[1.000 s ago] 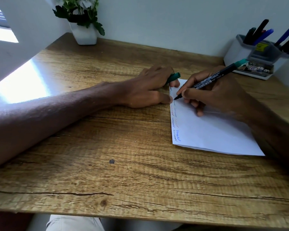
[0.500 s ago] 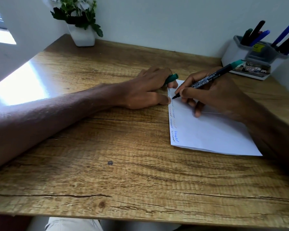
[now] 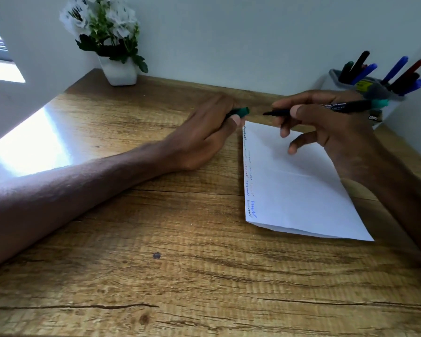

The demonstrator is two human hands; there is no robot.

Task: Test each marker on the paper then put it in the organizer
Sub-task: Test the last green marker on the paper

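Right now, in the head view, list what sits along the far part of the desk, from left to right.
Potted plant → left hand → green cap it holds → right hand gripping the marker → organizer.

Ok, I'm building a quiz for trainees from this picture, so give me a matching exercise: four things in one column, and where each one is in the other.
Things
1. green cap
2. uncapped marker
3. paper
4. flower pot

Places
A. far left corner of the table
B. pinched in the left hand
C. flat on the table, scribbles along its left edge
D. held roughly level in the right hand

Pairs: 1-B, 2-D, 3-C, 4-A
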